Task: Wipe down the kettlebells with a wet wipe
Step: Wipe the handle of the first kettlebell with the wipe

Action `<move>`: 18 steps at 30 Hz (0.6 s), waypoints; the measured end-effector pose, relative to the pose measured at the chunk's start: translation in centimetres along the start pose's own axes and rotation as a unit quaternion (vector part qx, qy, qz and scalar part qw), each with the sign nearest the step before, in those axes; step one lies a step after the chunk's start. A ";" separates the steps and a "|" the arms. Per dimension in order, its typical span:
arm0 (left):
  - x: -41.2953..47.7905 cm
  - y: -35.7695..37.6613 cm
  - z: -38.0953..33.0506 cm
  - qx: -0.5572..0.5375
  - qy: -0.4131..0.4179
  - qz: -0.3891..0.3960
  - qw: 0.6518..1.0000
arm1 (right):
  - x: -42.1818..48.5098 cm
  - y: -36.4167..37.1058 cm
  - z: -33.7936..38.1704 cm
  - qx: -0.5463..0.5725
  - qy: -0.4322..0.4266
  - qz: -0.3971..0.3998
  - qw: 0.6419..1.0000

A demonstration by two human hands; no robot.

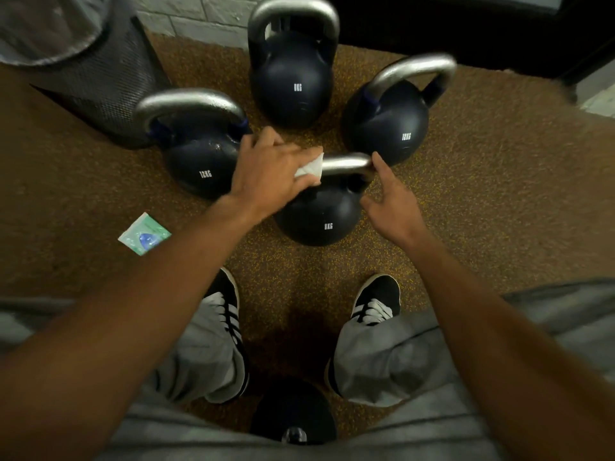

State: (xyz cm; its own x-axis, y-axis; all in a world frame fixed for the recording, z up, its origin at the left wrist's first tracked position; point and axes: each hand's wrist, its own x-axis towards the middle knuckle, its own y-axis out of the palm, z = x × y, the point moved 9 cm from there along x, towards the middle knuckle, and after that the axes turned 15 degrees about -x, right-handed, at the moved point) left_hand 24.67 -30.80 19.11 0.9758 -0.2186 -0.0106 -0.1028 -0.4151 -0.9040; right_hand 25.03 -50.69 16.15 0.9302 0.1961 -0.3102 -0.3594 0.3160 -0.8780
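Wipe packet on floor, left of & nearer than L hand. Gripping wet wipe w/ L hand, pressing it on left end of nearest kettlebell's handle. R hand open, fingers loose, index tip at handle's right end. Beyond hands: left kettlebell, right kettlebell, far kettlebell.

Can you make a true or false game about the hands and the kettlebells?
1. The left hand presses a wet wipe onto the handle of the nearest kettlebell. True.
2. The right hand holds a second wipe. False: its fingers hold nothing.
3. The green packet sits on top of a kettlebell. False: it lies on the floor, left of the kettlebells.
4. The handle being wiped is silver. True.
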 end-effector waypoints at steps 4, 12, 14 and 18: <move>-2.6 1.8 -1.7 0.121 -0.024 -0.062 0.990 | -0.2 -0.1 0.2 0.001 0.001 0.001 1.000; -5.2 5.1 -4.4 0.070 -0.120 -0.045 0.989 | -0.3 -0.3 0.4 -0.008 0.003 -0.008 1.000; -5.1 5.3 -4.3 0.077 -0.115 -0.030 0.990 | -0.3 -0.4 0.4 -0.008 0.002 -0.006 1.000; -3.6 3.5 -2.6 0.024 -0.129 -0.033 0.991 | -0.3 -0.4 0.4 -0.009 -0.004 0.003 1.000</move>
State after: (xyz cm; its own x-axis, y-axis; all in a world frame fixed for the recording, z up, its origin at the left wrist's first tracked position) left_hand 20.24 -33.79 17.12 0.9976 0.0433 -0.0534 -0.0333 -0.3765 -0.9258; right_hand 24.87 -50.51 16.72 0.9276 0.2044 -0.3126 -0.3632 0.2982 -0.8827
